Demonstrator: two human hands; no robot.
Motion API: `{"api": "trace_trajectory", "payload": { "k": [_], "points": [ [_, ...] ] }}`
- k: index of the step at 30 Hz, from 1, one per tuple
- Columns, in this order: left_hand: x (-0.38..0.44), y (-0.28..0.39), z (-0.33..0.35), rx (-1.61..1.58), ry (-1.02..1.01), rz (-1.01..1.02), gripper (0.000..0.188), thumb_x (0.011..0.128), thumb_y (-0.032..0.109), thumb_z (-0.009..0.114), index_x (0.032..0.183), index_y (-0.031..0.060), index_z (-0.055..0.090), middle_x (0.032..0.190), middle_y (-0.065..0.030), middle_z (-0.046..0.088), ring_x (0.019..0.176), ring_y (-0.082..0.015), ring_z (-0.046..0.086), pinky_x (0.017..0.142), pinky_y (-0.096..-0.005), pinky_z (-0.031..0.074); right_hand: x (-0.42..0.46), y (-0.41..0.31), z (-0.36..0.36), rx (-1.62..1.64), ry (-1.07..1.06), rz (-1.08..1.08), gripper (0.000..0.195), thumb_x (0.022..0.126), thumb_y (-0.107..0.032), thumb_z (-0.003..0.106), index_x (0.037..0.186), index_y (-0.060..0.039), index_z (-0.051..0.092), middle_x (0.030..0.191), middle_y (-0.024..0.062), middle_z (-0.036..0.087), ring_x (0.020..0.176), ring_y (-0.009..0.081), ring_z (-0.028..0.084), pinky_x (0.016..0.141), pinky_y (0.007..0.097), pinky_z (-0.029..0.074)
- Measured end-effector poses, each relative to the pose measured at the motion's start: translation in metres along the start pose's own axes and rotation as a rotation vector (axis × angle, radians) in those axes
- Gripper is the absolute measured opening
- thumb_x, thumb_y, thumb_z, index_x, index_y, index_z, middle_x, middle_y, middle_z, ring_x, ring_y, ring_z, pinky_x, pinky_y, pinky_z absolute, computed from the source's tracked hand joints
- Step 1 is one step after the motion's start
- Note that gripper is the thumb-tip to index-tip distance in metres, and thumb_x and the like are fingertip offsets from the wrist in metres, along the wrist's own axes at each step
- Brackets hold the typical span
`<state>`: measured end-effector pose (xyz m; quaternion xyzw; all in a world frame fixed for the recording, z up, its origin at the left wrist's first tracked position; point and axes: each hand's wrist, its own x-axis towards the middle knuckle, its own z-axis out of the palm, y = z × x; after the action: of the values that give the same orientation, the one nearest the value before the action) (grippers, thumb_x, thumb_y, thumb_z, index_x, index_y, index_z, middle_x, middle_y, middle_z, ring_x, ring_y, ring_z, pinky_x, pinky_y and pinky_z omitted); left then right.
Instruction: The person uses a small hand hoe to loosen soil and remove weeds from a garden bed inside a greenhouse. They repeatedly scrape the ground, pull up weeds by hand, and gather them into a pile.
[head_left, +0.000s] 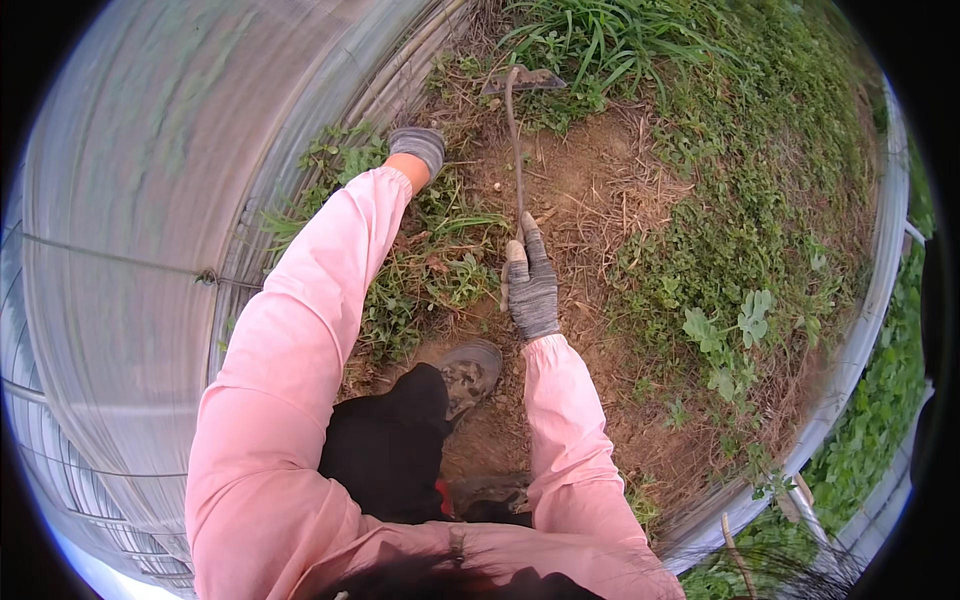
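Note:
My right hand (534, 296), in a grey knit glove, is wrapped around the handle of a weeding hoe. The thin curved shank of the hoe (515, 150) runs away from me, and its flat metal blade (536, 79) is beside a tuft of long grass (607, 37). My left hand (418, 148), also gloved, reaches to the weeds along the plastic sheeting; its fingers are hidden, so I cannot make out whether it grips anything. Loose-looking weeds (427, 289) lie between my two arms. Bare brown soil (570, 161) with dry stalks shows beyond my right hand.
Greenhouse plastic sheeting (150, 150) rises on the left, with a cord (120, 259) strung across it. Low green weeds (712, 232) cover the ground at right, up to a pale curved edge (870, 322). My shoe (471, 375) is on the soil below.

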<state>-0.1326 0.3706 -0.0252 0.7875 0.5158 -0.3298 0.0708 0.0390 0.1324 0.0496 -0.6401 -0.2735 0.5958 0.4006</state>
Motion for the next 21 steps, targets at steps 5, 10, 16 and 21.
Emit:
{"api": "trace_trajectory", "payload": {
  "k": [5, 10, 16, 21],
  "points": [
    [-0.019, -0.001, -0.015, -0.006, 0.101, 0.035, 0.026, 0.085, 0.011, 0.053, 0.106, 0.0058, 0.068, 0.105, -0.0175, 0.068, 0.097, -0.0325, 0.066, 0.078, -0.0449, 0.053, 0.069, 0.022, 0.015, -0.404, 0.080, -0.442, 0.048, 0.098, -0.030, 0.051, 0.143, -0.0177, 0.039, 0.102, 0.0119, 0.067, 0.086, 0.0207, 0.066, 0.073, 0.0323, 0.052],
    [-0.023, -0.009, 0.000, 0.022, 0.138, 0.055, 0.024, 0.083, 0.010, 0.058, 0.104, 0.0075, 0.071, 0.102, -0.0145, 0.070, 0.093, -0.0321, 0.068, 0.072, -0.0454, 0.054, -0.016, 0.105, -0.013, -0.423, 0.077, -0.428, 0.049, 0.098, -0.026, 0.051, 0.144, -0.0150, 0.038, 0.111, 0.0113, 0.065, 0.099, 0.0200, 0.065, 0.082, 0.0324, 0.052],
    [-0.040, -0.014, 0.008, 0.066, 0.162, 0.160, 0.020, 0.079, 0.008, 0.059, 0.096, 0.0065, 0.071, 0.093, -0.0154, 0.070, 0.087, -0.0317, 0.068, 0.070, -0.0437, 0.054, -0.008, -0.005, -0.010, -0.047, -0.026, 0.112, 0.047, 0.098, -0.028, 0.050, 0.143, -0.0158, 0.040, 0.126, 0.0126, 0.058, 0.106, 0.0195, 0.059, 0.086, 0.0327, 0.048],
    [-0.038, -0.006, 0.011, 0.121, 0.267, 0.245, 0.018, 0.077, 0.008, 0.059, 0.091, 0.0066, 0.070, 0.088, -0.0150, 0.070, 0.083, -0.0317, 0.068, 0.066, -0.0428, 0.054, 0.037, 0.029, 0.006, -0.171, -0.027, -0.039, 0.048, 0.098, -0.030, 0.050, 0.144, -0.0215, 0.038, 0.083, 0.0018, 0.060, 0.055, 0.0085, 0.049, 0.046, 0.0256, 0.044]
  ]
}}
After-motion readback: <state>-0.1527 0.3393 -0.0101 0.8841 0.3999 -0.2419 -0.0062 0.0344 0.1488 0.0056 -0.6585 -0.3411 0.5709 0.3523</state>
